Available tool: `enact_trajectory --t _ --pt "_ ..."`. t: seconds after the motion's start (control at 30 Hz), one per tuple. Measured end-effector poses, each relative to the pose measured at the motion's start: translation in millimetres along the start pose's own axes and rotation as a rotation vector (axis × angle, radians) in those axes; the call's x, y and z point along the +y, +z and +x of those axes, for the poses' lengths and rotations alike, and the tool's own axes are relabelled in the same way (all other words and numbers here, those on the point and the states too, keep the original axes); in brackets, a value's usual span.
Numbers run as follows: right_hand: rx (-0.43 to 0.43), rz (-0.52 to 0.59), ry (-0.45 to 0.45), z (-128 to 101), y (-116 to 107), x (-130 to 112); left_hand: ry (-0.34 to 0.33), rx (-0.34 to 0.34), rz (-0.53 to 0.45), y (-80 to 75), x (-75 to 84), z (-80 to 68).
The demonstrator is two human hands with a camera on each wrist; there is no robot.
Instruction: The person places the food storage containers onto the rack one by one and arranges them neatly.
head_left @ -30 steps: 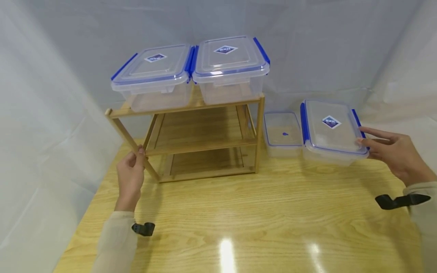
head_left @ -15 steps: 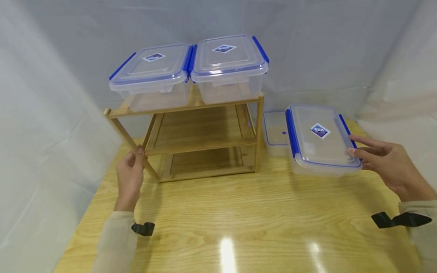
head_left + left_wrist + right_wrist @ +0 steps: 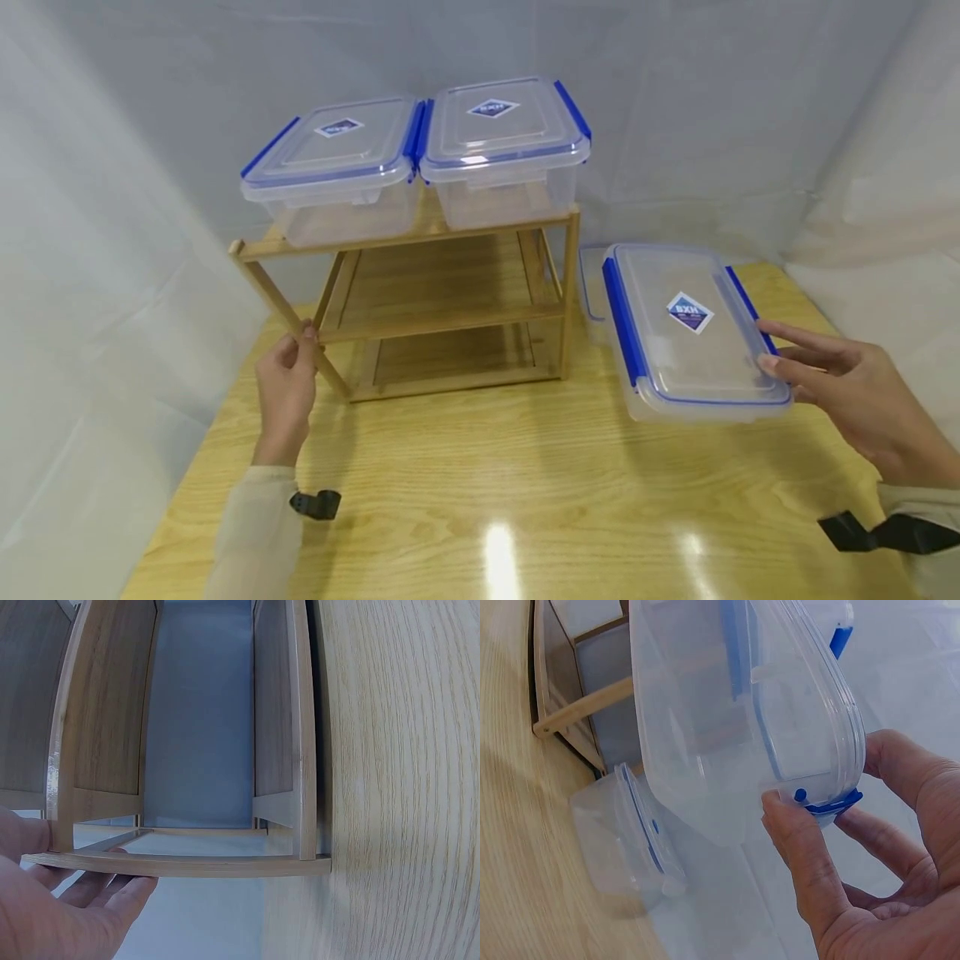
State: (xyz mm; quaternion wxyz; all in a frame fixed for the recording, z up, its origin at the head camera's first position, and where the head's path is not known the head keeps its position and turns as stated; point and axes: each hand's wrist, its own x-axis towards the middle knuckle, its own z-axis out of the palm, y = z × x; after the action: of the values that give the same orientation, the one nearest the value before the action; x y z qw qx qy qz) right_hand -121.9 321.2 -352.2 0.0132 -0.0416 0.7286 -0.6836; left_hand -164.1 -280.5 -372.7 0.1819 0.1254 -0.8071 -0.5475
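My right hand (image 3: 847,392) grips the right edge of a clear lidded food container (image 3: 697,333) with blue side clips and a diamond-shaped label. In the right wrist view that container (image 3: 697,735) is held above the table, thumb on one side and fingers on the other. My left hand (image 3: 288,375) pinches the front left post of a wooden shelf rack (image 3: 442,325). The left wrist view has the thumb and fingers around that post (image 3: 195,865). Two similar containers, a left one (image 3: 337,158) and a right one (image 3: 506,142), sit side by side on the rack's top tier.
A smaller clear container (image 3: 607,832) with a blue seal stands on the table (image 3: 450,483) right of the rack, partly hidden behind the held one in the head view. White sheeting (image 3: 712,108) hangs behind and at both sides.
My right hand has brought the held container leftward and nearer to me, so it now covers most of the smaller container. My left hand stays on the rack post.
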Motion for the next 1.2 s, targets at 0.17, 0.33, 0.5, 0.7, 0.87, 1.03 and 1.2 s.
enact_trajectory --t 0.17,0.33,0.5,0.7,0.87,1.03,1.2 --pt "-0.030 0.043 0.006 -10 5 5 0.006 -0.008 -0.007 -0.6 -0.7 -0.9" --pt "-0.035 -0.045 0.014 -23 12 2 0.004 -0.006 0.006 -0.4 0.5 -0.1" --pt "-0.012 -0.082 -0.008 -32 21 -2 -0.017 0.008 -0.006 0.5 2.4 1.1" --pt "-0.049 -0.097 -0.005 -43 29 -3 -0.016 0.011 -0.024 1.0 2.3 0.9" --pt "-0.073 -0.071 0.003 -52 37 -4 -0.014 0.014 -0.004 1.2 1.9 1.0" --pt "-0.084 -0.012 -0.037 -58 49 -4 -0.009 0.009 0.003 1.0 2.7 1.3" --pt "-0.144 -0.014 -0.092 -60 63 -7 -0.010 0.008 -0.001 0.3 3.6 1.1"
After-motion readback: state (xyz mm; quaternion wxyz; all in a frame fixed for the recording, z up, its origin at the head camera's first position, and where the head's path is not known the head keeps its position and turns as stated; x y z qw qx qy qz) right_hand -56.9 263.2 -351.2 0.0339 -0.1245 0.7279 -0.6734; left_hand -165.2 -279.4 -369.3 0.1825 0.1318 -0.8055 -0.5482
